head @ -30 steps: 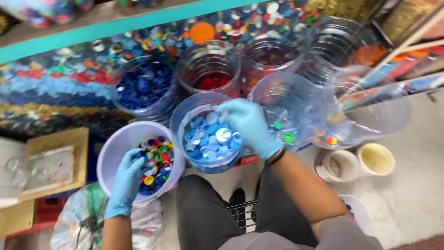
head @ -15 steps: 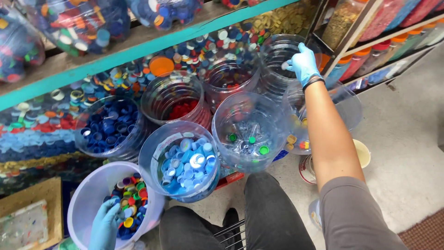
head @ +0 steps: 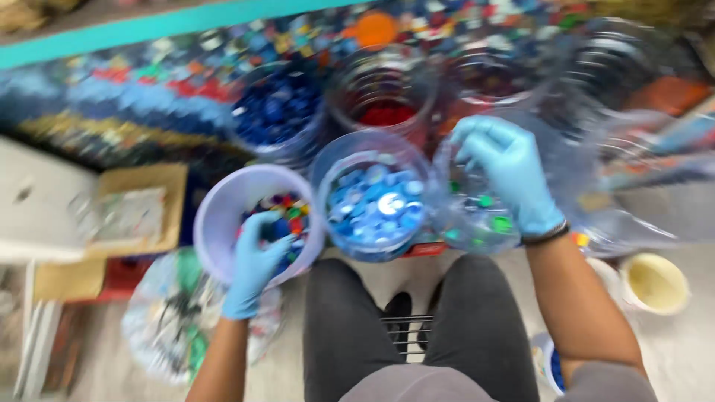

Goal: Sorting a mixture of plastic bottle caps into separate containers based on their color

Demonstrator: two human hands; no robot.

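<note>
Caps (head: 287,212) in the white tub (head: 216,216) hide left hand (head: 253,264) fingertips, grip unclear; right hand (head: 506,171) spread open, blurred.

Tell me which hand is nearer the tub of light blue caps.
Right, narrowly. The right hand hovers over the clear jar touching the tub on its right; the left hand reaches into the white bucket on its left.

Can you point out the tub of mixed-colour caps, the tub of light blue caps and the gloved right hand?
tub of mixed-colour caps (head: 223,205), head view, bare inner wall.
tub of light blue caps (head: 331,160), head view, rim.
right hand (head: 506,167), head view, back of glove.
</note>
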